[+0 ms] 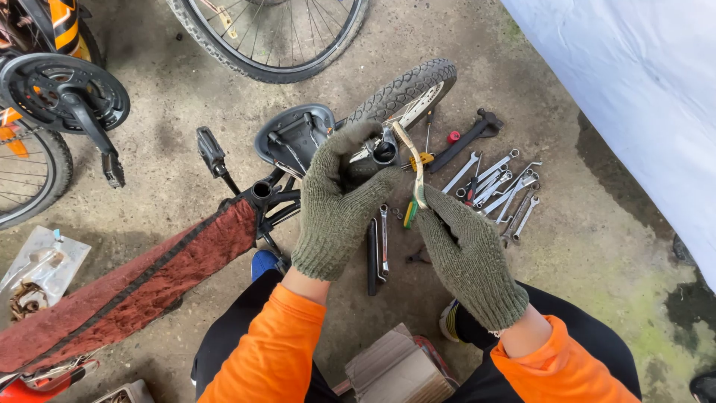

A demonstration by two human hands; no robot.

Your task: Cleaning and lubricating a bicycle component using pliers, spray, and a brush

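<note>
The right hand (pixel 468 257), in a green knit glove, is pinching the lower end of a thin pale strip (pixel 412 166) in a closed grip, though the glove is hiding exactly how the fingertips are meeting. The left hand (pixel 339 198), gloved the same, is wrapping closed around a round metal part (pixel 385 151) at the small wheel (pixel 409 91), and its palm is covering most of that part, so what it is remains hard to make out. The strip is running up from the right hand to the wheel. Just beyond, wrenches (pixel 498 186) are lying spread on the concrete floor (pixel 597 246), with a screwdriver (pixel 410 213) half hidden behind the hands. An upturned saddle (pixel 292 134) is sitting beside the left hand, a red padded frame (pixel 142 287) is stretching away to the left, and a larger wheel (pixel 272 37) is being cut off at the top edge.
</note>
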